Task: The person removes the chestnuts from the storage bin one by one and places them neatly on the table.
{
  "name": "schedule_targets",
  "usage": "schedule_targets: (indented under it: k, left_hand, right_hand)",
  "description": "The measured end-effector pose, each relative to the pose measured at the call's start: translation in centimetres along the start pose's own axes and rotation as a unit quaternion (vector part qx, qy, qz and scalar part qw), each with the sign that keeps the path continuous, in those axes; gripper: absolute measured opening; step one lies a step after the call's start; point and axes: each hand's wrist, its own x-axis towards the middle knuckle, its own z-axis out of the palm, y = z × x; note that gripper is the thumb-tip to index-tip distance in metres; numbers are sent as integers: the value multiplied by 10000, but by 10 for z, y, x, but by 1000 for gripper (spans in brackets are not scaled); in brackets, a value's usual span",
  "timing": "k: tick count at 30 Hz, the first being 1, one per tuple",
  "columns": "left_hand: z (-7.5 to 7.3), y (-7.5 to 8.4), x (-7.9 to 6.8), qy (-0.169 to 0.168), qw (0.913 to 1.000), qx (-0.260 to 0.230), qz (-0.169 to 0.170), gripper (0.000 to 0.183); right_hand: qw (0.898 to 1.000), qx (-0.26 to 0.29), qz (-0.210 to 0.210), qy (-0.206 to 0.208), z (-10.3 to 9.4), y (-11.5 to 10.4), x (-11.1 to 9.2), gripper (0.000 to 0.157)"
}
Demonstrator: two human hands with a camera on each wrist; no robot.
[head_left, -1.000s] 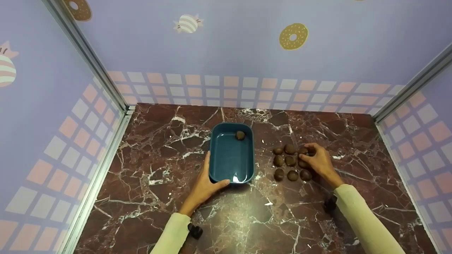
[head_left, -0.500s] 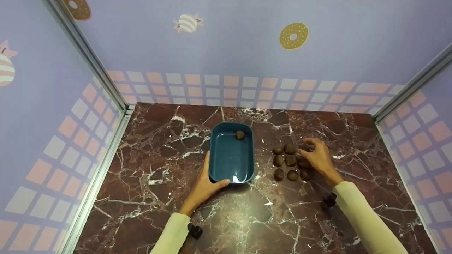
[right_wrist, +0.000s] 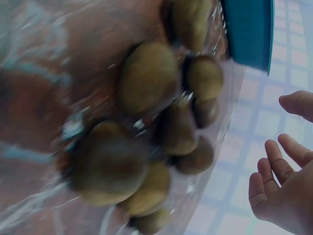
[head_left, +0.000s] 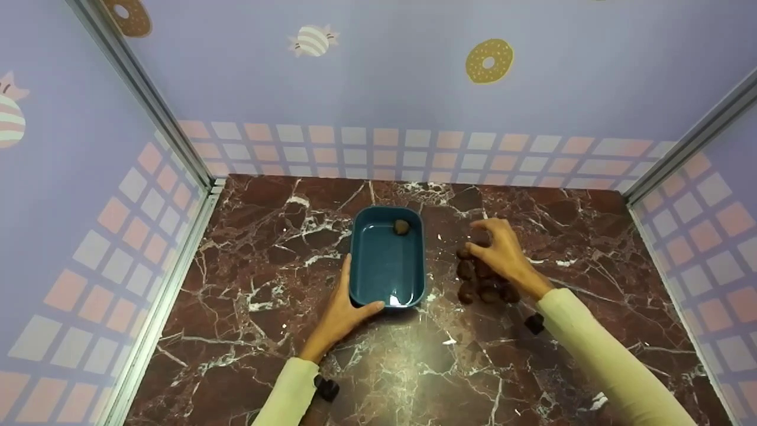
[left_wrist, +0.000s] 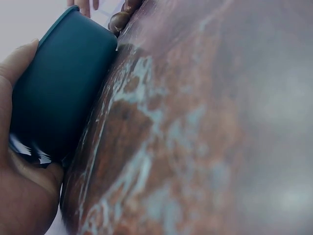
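A deep teal rectangular dish (head_left: 384, 263) stands on the marble top, with one brown chestnut-like ball (head_left: 401, 227) in its far right corner. Straight fingers of my left hand (head_left: 343, 309) lie along its left wall, the thumb along the near edge. The left wrist view shows this hand (left_wrist: 24, 196) against the dish's outer wall (left_wrist: 63, 81). Several more brown chestnuts (head_left: 465, 270) lie clustered right of the dish. Over them hovers my right hand (head_left: 500, 248), hiding some. In the right wrist view, its fingers (right_wrist: 287, 166) are spread and hold nothing, apart from the chestnuts (right_wrist: 149, 78).
Purple printed walls (head_left: 390, 89) rise at the back and both sides of the marble surface (head_left: 284, 266). A metal rail (head_left: 148, 319) runs along the left edge. A black strap device (head_left: 534, 323) sits at the right wrist.
My right hand has left the far right chestnut, lifted slightly and moved left over the cluster. Those right-hand chestnuts have shifted closer together. My left hand and the dish have stayed put.
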Motion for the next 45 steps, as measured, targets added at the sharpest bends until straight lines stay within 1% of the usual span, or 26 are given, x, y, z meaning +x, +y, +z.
schedule_targets:
  k: [4, 9, 14, 18, 24, 30, 38, 45]
  left_hand:
    - [0, 0, -1, -1, 10000, 36, -18, 130]
    - [0, -2, -1, 16, 10000, 21, 0, 130]
    - [-1, -4, 0, 41, 10000, -5, 44, 130]
    - [0, -3, 0, 44, 10000, 17, 29, 130]
    - [0, -1, 1, 55, 10000, 39, 19, 131]
    - [0, -1, 1, 10, 9999, -100, -7, 129]
    - [0, -2, 1, -1, 10000, -79, 7, 128]
    - [1, -2, 0, 43, 9999, -122, 25, 128]
  right_hand:
    - [9993, -71, -320, -170, 9, -14, 8, 50]
    - [9969, -151, -736, -235, 20, -26, 16, 47]
    - [9955, -158, -866, -361, 30, -36, 22, 47]
    - [9930, -205, -1050, -494, 36, -42, 28, 45]
    - [9887, -434, -1239, -719, 43, -56, 34, 48]
    - [9842, -621, -1337, -982, 52, -69, 39, 48]
    - [9767, -860, -1664, -1048, 69, -76, 51, 48]
    - [9748, -778, -1702, -1216, 85, -72, 59, 39]
